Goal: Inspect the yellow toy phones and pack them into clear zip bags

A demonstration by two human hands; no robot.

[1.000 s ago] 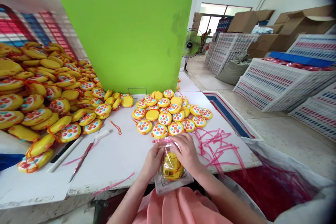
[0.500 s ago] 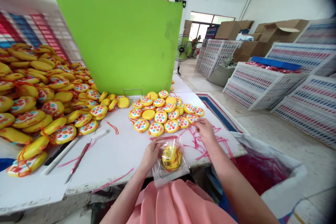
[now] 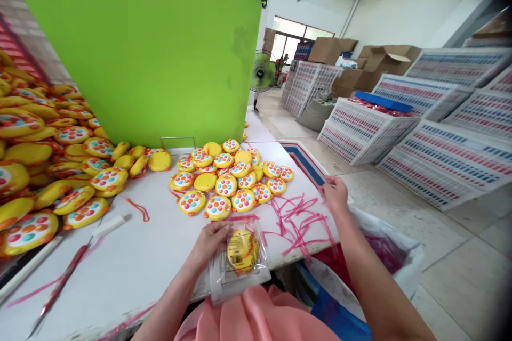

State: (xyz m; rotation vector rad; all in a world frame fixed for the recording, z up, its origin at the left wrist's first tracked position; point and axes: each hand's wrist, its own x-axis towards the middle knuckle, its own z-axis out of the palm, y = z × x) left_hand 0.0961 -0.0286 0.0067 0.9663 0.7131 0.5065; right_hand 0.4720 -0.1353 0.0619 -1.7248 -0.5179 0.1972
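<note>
My left hand (image 3: 214,242) is closed on the upper left edge of a clear plastic bag (image 3: 262,272). Inside the bag lies a yellow toy (image 3: 242,250), its plain back with a printed barcode label facing up and an orange cord beside it. A pink strip runs along the bag's top. Off to the right, my right hand (image 3: 335,193) hangs over the table's right edge with its fingers pinched together; what they hold, if anything, is too small to make out. Just left of it, pink plastic strips (image 3: 300,221) lie tangled on the white table.
Yellow toys with coloured dots (image 3: 226,185) sit in a cluster before the green board (image 3: 160,64). A bigger toy heap (image 3: 48,144) is at left, near a red craft knife (image 3: 60,287). A white sack (image 3: 408,256) with pink scraps stands below the table's right edge.
My right hand has moved right, from above the pink strips to beyond the table edge. My left hand still grips the bag. The view has turned to the right.
</note>
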